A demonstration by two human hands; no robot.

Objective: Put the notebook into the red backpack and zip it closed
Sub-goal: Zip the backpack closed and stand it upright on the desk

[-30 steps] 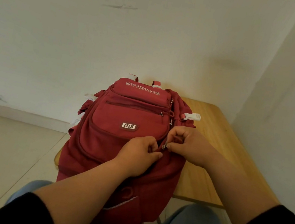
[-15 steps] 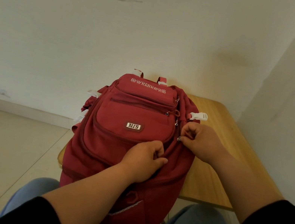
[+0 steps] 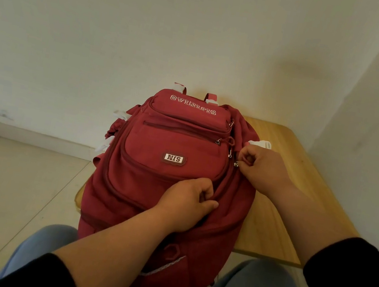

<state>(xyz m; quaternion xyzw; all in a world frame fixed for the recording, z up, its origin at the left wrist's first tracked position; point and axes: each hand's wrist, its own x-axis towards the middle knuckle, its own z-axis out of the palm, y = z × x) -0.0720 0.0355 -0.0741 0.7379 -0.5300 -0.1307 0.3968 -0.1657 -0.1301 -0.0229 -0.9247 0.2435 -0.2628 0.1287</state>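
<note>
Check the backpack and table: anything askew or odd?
The backpack overhangs the near edge of the table, its lower end hanging toward the person's lap. Left hand pins it; right hand pinches the zipper pull.

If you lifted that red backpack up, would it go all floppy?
Probably floppy: the red backpack is soft cloth that creases under the left hand, and its lower end droops off the wooden table. It bulges, so it may feel somewhat heavy. It looks unlikely to roll or slide.
</note>
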